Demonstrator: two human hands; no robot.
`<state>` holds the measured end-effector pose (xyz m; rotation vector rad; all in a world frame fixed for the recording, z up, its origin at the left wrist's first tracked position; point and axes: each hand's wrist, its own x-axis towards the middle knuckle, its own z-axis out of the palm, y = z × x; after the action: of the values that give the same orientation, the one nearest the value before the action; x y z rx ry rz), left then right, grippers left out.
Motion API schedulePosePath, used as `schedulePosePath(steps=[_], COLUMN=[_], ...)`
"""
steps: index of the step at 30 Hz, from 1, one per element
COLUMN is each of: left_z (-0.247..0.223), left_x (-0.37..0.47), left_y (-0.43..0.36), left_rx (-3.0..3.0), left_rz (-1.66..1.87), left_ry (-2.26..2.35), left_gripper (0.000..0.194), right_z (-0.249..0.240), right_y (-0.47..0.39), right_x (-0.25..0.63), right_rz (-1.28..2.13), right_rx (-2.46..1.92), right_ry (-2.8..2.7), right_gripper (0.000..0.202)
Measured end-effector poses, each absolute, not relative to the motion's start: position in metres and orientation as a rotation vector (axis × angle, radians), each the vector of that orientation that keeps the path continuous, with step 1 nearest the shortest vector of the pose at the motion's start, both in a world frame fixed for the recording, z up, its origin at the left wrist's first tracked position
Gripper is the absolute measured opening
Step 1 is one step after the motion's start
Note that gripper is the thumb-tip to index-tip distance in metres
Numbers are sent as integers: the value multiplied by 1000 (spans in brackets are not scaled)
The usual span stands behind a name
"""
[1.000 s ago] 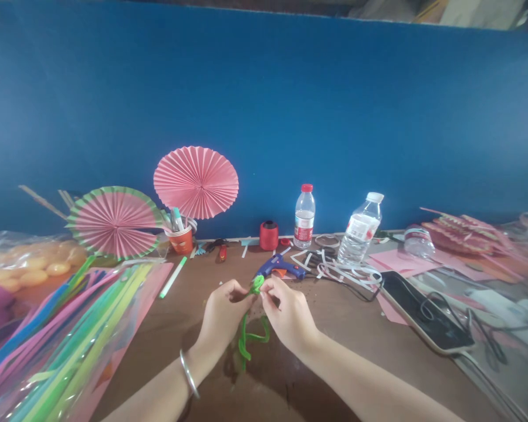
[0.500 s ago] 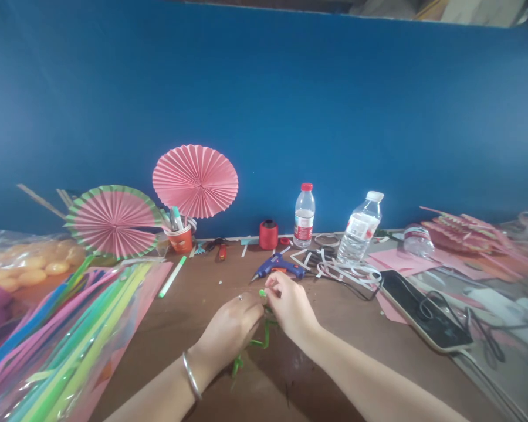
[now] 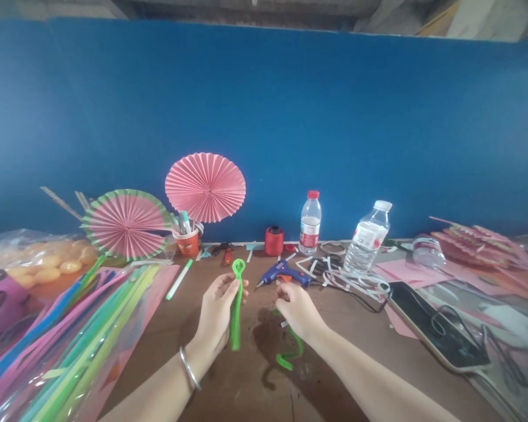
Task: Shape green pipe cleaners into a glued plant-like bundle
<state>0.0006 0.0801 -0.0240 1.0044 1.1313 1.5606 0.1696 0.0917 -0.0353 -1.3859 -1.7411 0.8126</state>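
Observation:
A green pipe cleaner, looped at its top with its ends hanging down, is pinched between the thumb and fingers of my left hand. My right hand is closed a little to the right, its fingers pressed together near the glue gun. Below it a curled green piece hangs down and bends at its lower end; its upper part is hidden by the hand. The blue glue gun lies just beyond my right hand. A silver bracelet circles my left wrist.
Bagged coloured pipe cleaners cover the left side. Behind stand a cup of markers, pink paper fans, a red roll and two bottles. A phone with cables lies on the right.
My hands have moved apart. The looped green pipe cleaner now shows upright in my left hand, and the curled piece hangs by my right hand. The view has tilted up slightly.

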Motion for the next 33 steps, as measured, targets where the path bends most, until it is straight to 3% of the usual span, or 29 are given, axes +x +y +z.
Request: schedulePosePath(steps=[4,9,20,33], left_z=[-23,-21,-18,-14], left_x=[-3,-1,18,16], left_y=[81,78,61,61], left_rx=[921,929,1180,1413], left_rz=[1545,1474,1290,1272], left_ry=[1084,1016,993,1222], left_gripper=[26,19,14,16], right_z=[-35,-28,-18,-23], right_y=[87,82,81,78], right_x=[170,167,156,154], right_rz=[542,281,1282,1370], right_rx=[-1480,-1296,-989,-886], right_ry=[-1974,-2028,-1333,-1392], right_gripper=[13,12,17,17])
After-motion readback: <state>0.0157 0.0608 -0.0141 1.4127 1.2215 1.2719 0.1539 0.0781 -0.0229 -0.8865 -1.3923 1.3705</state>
